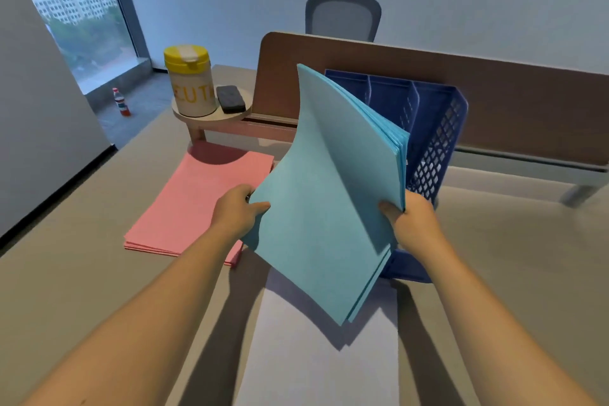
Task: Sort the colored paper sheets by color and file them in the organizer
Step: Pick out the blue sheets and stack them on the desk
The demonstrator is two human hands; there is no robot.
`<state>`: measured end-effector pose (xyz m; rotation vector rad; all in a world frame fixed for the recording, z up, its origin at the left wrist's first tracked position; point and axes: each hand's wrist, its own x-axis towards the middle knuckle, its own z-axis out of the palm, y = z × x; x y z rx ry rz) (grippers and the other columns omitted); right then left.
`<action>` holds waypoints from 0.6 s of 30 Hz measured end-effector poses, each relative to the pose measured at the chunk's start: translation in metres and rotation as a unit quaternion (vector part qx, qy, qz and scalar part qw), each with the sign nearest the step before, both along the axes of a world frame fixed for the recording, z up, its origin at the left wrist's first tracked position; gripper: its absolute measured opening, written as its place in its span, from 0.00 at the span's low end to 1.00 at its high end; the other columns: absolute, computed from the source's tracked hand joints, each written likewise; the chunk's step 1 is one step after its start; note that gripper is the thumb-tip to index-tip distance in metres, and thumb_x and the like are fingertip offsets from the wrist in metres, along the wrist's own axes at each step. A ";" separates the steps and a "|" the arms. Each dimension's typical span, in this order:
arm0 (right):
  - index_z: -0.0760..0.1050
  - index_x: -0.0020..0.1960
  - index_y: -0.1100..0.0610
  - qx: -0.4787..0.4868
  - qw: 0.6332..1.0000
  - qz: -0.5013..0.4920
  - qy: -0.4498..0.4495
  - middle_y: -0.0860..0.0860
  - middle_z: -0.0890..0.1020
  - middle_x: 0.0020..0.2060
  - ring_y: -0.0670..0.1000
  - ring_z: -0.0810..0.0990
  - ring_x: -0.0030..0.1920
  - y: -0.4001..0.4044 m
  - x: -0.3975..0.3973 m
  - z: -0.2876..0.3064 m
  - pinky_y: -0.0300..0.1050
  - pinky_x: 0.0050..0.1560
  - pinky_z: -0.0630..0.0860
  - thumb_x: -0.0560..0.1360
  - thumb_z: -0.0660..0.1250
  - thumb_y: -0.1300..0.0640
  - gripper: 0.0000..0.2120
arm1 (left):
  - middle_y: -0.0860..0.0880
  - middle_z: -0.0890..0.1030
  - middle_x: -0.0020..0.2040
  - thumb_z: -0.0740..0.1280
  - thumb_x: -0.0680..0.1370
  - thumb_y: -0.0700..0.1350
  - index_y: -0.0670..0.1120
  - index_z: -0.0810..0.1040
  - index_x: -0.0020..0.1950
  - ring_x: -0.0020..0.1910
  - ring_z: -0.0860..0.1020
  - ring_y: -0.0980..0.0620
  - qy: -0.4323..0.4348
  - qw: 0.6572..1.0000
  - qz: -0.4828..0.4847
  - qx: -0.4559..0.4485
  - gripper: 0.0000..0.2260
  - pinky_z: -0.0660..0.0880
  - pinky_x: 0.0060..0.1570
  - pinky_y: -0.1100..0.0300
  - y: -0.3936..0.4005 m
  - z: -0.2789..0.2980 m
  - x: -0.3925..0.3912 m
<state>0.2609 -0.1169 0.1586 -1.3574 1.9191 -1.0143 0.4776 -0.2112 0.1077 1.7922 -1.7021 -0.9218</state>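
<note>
Hands — left hand (238, 208) and right hand (408, 217) — pinch blue stack (329, 201); square edges, lower upright into blue organizer (435, 128) beyond grip.

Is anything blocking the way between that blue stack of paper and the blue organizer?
Nothing visible does. Both hands, left hand and right hand, hold the blue sheets right in front of the blue organizer, whose visible slots look empty.

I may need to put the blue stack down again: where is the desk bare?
Bare desk right of the organizer, and left of the pink stack. Crowded: white sheets under the blue stack; small shelf is full.
</note>
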 end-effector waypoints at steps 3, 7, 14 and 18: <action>0.74 0.51 0.57 -0.021 0.998 -0.059 0.002 0.53 0.76 0.47 0.55 0.75 0.48 0.006 -0.002 0.000 0.48 0.47 0.73 0.79 0.58 0.63 0.06 | 0.44 0.76 0.57 0.64 0.77 0.40 0.41 0.72 0.63 0.51 0.72 0.47 0.042 0.996 -0.069 0.026 0.14 0.70 0.49 0.55 -0.011 -0.003 -0.008; 0.72 0.49 0.59 -0.041 0.988 -0.151 -0.007 0.53 0.75 0.46 0.52 0.72 0.46 0.019 -0.009 0.002 0.41 0.36 0.65 0.79 0.58 0.65 0.05 | 0.45 0.67 0.72 0.61 0.79 0.42 0.41 0.63 0.73 0.68 0.68 0.46 0.047 0.980 -0.183 0.056 0.22 0.66 0.64 0.55 -0.014 -0.014 -0.009; 0.74 0.49 0.61 -0.027 0.969 -0.245 0.032 0.55 0.76 0.44 0.54 0.74 0.45 0.033 -0.004 0.011 0.43 0.43 0.67 0.79 0.58 0.64 0.06 | 0.48 0.57 0.77 0.52 0.83 0.44 0.48 0.52 0.76 0.75 0.59 0.48 -0.151 0.917 -0.366 0.055 0.22 0.58 0.70 0.61 -0.015 -0.030 -0.010; 0.76 0.52 0.66 -0.011 0.965 -0.250 0.078 0.56 0.77 0.44 0.59 0.77 0.49 0.028 0.003 0.013 0.54 0.51 0.75 0.79 0.58 0.63 0.10 | 0.46 0.59 0.76 0.51 0.83 0.47 0.50 0.51 0.77 0.74 0.61 0.45 -0.201 0.891 -0.406 0.041 0.22 0.60 0.70 0.56 -0.021 -0.034 -0.015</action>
